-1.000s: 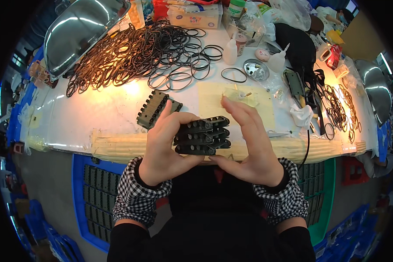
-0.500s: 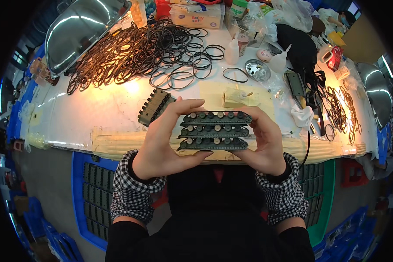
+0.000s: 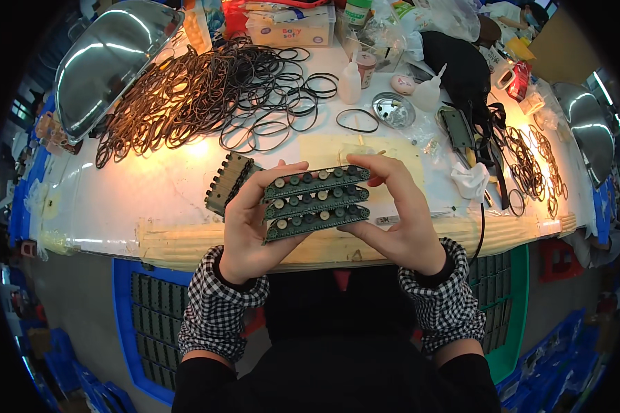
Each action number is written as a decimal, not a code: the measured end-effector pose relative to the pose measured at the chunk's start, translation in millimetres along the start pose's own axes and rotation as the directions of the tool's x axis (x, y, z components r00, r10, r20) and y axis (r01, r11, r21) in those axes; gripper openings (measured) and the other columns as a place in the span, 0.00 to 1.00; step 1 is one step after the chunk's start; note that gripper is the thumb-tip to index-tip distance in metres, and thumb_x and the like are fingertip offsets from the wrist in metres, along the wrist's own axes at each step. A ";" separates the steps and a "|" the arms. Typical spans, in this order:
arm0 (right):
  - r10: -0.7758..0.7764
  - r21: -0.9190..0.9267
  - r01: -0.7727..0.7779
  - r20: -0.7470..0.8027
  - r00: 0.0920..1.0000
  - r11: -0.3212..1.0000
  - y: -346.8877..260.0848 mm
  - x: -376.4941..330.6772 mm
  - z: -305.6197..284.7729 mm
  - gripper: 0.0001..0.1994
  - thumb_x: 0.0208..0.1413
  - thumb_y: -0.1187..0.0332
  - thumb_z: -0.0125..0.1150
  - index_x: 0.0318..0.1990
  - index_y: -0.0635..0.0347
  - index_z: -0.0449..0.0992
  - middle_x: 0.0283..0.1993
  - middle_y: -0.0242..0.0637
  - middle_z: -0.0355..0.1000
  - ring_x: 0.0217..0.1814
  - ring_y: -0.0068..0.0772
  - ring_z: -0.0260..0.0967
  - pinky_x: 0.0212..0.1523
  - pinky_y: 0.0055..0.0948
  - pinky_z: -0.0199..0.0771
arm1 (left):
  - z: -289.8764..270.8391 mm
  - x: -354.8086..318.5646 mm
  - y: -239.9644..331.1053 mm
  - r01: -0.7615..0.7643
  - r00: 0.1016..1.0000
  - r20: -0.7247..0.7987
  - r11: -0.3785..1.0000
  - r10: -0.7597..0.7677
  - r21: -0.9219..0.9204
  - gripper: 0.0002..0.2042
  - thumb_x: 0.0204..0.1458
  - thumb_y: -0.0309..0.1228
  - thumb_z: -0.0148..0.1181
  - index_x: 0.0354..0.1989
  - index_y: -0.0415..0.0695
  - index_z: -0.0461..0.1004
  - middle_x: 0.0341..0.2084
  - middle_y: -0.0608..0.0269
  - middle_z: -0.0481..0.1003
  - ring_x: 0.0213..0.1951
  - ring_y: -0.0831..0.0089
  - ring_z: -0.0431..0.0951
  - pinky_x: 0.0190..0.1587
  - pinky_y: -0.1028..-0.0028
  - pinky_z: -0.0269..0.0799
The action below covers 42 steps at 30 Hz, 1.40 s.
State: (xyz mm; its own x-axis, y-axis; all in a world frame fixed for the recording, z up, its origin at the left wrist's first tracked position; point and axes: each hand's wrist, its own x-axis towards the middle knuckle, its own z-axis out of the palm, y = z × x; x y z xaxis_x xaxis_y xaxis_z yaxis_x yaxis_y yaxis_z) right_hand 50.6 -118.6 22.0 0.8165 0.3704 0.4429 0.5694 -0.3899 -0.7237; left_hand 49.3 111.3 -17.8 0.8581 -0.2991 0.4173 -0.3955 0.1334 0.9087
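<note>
Three dark green toy tank chassis (image 3: pixel 318 204), stacked one on another, are held up over the near edge of the table. Small round wheels, some pale and some dark, line their sides, with dark tracks around them. My left hand (image 3: pixel 249 237) is closed around the left end, thumb below. At the right end my right hand (image 3: pixel 408 224) has its fingertips at the top corner and its thumb under the bottom one. The stack tilts, its right end higher. Beside my left hand on the table lie more olive chassis (image 3: pixel 229 180) with knobs along one edge.
Behind my hands spreads a big heap of dark rubber bands (image 3: pixel 193 103), with a metal lamp hood (image 3: pixel 110 62) at its left. White squeeze bottles (image 3: pixel 349 86) and a round metal dish (image 3: pixel 395 110) stand farther back. Below the table are a blue tray (image 3: pixel 122 310) and a green tray (image 3: pixel 519 310) of chassis.
The stack has moved left in the picture and tilted, its right end rising. My right hand's fingers have slid to the top right corner and its palm is farther from the stack.
</note>
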 end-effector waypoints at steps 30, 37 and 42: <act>-0.075 0.017 0.088 -0.384 0.920 0.996 31.3 23.5 -5.2 0.04 0.59 0.74 0.59 0.35 0.66 0.74 0.32 0.39 0.72 0.33 0.32 0.70 0.36 0.25 0.69 | -3.6 2.2 -19.1 -0.027 0.999 -0.041 0.987 0.034 0.159 0.28 0.42 0.20 0.67 0.55 0.36 0.67 0.50 0.58 0.74 0.56 0.68 0.72 0.72 0.53 0.25; -0.070 0.017 0.082 -0.371 0.926 0.996 35.3 23.6 -2.7 0.04 0.59 0.74 0.60 0.35 0.66 0.74 0.32 0.38 0.73 0.33 0.31 0.70 0.36 0.25 0.69 | -2.9 1.8 -18.6 -0.017 0.999 -0.045 0.988 0.025 0.156 0.28 0.42 0.21 0.68 0.55 0.37 0.67 0.50 0.58 0.74 0.57 0.68 0.72 0.72 0.52 0.25; -0.060 0.052 0.086 -0.381 0.922 0.995 35.4 23.0 -1.9 0.04 0.60 0.74 0.59 0.35 0.66 0.74 0.32 0.38 0.73 0.33 0.29 0.70 0.36 0.24 0.69 | -4.3 1.2 -18.1 -0.013 0.999 -0.033 0.985 0.019 0.170 0.28 0.41 0.21 0.68 0.55 0.38 0.68 0.51 0.58 0.74 0.58 0.66 0.72 0.72 0.51 0.27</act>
State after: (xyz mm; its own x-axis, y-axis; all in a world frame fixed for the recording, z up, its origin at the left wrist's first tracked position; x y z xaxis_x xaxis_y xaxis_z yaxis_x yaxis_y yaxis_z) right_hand 89.7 -125.5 7.6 0.7556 0.0433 0.6535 0.6316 -0.3126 -0.7095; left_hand 58.9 112.6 -33.7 0.8607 -0.2648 0.4347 -0.4568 -0.0251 0.8892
